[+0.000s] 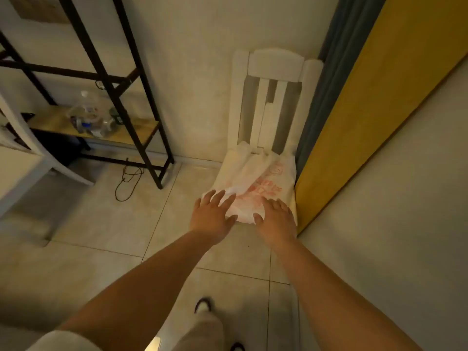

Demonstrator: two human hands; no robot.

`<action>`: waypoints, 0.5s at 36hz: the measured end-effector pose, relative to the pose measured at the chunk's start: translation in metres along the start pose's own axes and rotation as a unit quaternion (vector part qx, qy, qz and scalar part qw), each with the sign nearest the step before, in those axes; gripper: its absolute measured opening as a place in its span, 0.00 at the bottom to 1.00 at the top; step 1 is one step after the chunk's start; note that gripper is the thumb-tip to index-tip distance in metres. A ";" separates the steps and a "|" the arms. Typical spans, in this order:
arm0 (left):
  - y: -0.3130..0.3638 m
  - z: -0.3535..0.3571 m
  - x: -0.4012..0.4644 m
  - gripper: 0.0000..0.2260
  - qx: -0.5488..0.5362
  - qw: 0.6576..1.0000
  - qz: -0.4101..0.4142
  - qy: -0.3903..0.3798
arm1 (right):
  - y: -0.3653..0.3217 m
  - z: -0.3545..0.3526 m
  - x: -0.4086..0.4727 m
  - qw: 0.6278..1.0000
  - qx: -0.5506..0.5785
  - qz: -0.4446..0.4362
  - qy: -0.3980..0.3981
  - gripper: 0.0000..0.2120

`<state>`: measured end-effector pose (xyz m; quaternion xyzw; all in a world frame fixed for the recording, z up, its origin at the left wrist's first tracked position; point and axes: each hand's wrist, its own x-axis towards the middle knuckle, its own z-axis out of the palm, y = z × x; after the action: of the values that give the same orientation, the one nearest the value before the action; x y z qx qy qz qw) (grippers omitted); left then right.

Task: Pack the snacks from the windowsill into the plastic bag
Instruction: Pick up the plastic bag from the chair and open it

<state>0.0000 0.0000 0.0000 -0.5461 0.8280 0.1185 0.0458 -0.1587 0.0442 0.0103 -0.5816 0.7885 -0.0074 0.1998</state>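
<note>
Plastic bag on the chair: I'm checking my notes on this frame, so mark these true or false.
1. The plastic bag lies on the white chair. True.
2. The bag's print is blue. False: it is red.
3. Both the left hand and the right hand have spread fingers at the bag's near end. True.
4. The right hand holds a snack. False: no snack shows in it.
5. The chair stands beside a curtain. True.
</note>
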 end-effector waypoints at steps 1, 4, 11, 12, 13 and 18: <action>-0.002 -0.001 0.010 0.26 -0.002 1.000 0.005 -0.006 | 0.002 -0.001 0.010 1.000 0.001 0.004 0.000 0.26; -0.009 -0.005 0.044 0.25 0.009 1.000 0.018 -0.011 | 0.006 -0.003 0.044 1.000 -0.005 0.016 -0.003 0.26; -0.026 -0.019 0.130 0.24 0.027 0.997 0.058 -0.044 | 0.002 -0.008 0.122 0.998 0.015 0.057 -0.017 0.25; -0.028 -0.021 0.141 0.24 0.030 0.996 0.062 -0.051 | 0.002 -0.009 0.129 0.998 0.017 0.062 -0.019 0.25; -0.031 -0.023 0.153 0.24 0.033 0.996 0.067 -0.057 | 0.002 -0.010 0.139 0.997 0.016 0.067 -0.021 0.25; -0.037 -0.023 0.213 0.25 0.044 0.994 0.069 -0.075 | 0.009 -0.014 0.182 0.993 0.039 0.107 -0.039 0.25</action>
<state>-0.0503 -0.2098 -0.0270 -0.4745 0.8626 0.1253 0.1232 -0.2162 -0.1238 -0.0353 -0.4852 0.8371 0.0061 0.2527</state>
